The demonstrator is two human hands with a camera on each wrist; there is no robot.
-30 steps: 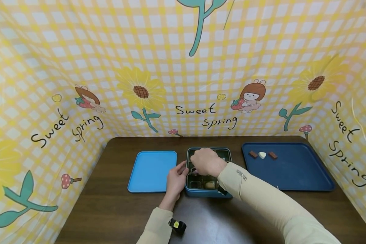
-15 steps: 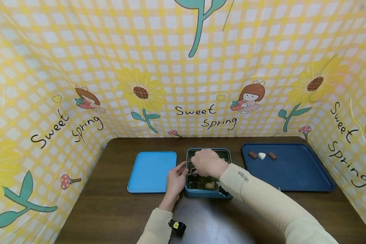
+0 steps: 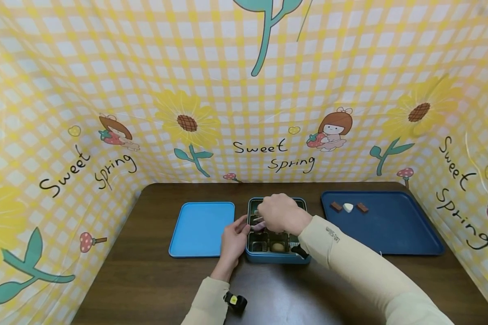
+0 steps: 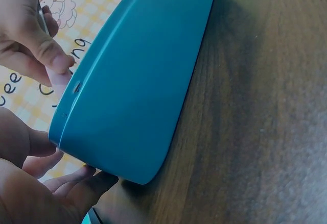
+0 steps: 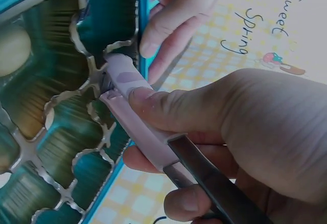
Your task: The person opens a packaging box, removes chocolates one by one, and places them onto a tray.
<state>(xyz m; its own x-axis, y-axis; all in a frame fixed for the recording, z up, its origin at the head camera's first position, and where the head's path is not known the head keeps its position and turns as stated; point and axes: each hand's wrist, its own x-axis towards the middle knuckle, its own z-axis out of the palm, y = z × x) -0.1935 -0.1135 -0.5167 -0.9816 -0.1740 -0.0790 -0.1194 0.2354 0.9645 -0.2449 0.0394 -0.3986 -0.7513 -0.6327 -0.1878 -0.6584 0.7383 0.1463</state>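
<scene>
My right hand (image 3: 282, 213) grips small tongs (image 5: 135, 112) with pale pink tips and dark metal handles. The pink tips stand over the near-left part of a teal box (image 4: 138, 81), beside a wavy divider edge. Whether anything sits between the tips cannot be told. Inside the box is a dark compartmented insert (image 5: 61, 117), and a pale round piece (image 5: 13, 50) lies in one compartment. My left hand (image 3: 233, 241) rests its fairly straight fingers against the box's left side, with the thumb by the rim. The right hand hides part of the insert.
A bright blue lid-like square panel (image 3: 203, 230) lies left of the box. To the right, a dark blue tray (image 3: 390, 230) bears two brown pieces and a white piece (image 3: 348, 207) between them. A patterned yellow-checked cloth (image 3: 227, 90) surrounds the brown table (image 3: 146, 280).
My right hand has shifted slightly to the right and up with the tongs, whose pink part now shows more. The left hand keeps its place at the box's side.
</scene>
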